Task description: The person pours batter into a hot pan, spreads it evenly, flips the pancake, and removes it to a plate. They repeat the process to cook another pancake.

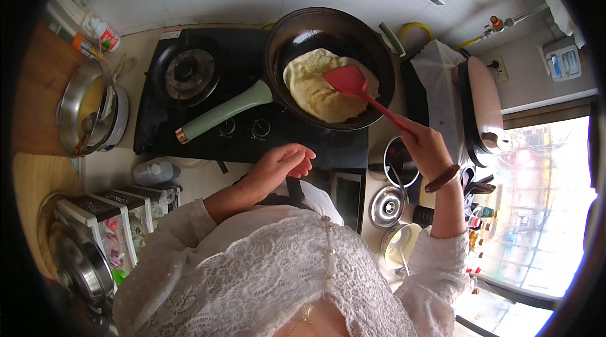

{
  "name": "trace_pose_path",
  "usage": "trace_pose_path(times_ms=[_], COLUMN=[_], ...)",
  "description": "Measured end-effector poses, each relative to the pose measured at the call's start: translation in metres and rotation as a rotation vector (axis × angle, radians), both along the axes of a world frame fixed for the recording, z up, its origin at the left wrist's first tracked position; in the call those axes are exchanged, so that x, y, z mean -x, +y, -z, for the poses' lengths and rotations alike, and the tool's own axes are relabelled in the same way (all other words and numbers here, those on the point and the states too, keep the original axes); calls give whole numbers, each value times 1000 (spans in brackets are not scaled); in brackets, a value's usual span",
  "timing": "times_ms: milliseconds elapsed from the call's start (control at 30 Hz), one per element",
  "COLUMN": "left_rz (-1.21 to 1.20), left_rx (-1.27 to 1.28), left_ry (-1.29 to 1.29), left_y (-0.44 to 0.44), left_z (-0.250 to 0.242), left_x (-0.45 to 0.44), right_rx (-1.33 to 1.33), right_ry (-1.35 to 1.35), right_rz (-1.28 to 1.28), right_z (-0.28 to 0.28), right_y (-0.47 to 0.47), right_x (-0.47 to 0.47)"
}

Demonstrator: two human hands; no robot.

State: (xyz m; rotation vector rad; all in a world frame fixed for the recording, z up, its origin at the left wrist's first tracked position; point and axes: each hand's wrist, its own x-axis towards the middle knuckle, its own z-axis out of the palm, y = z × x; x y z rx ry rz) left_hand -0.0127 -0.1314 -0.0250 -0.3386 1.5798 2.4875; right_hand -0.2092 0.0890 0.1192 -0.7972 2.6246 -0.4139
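My right hand (426,150) is closed around the handle of a red spatula (348,80). The spatula's blade rests on a pale flatbread (307,86) lying in a dark wok (331,17). The flatbread is slightly wrinkled, and the blade covers part of it. From the wok, a light green handle (227,109) reaches towards the lower left over the black gas stove (246,43). My left hand (286,159) hovers in front of the stove's near edge, below the green handle. Its fingers are loosely curled and hold nothing.
An unused burner (187,69) sits on the left of the stove. Steel bowls (85,100) stand further left. Right of the stove are a dark pot (402,161), a steel lid (388,206), a white bowl with a spoon (400,244) and a pink appliance (483,105).
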Motion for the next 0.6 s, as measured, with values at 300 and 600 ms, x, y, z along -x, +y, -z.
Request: trace_pose_path(times_ms=[300, 600], left_rz=[-3, -23], left_rx=[52, 54], left_ry=[-13, -1], left_y=[-8, -12], left_z=[-8, -8], left_x=[-6, -12], right_rx=[181, 282], right_ry=[8, 43], right_rz=[-127, 25], right_z=[68, 65], right_y=[-38, -47], right_x=[9, 30])
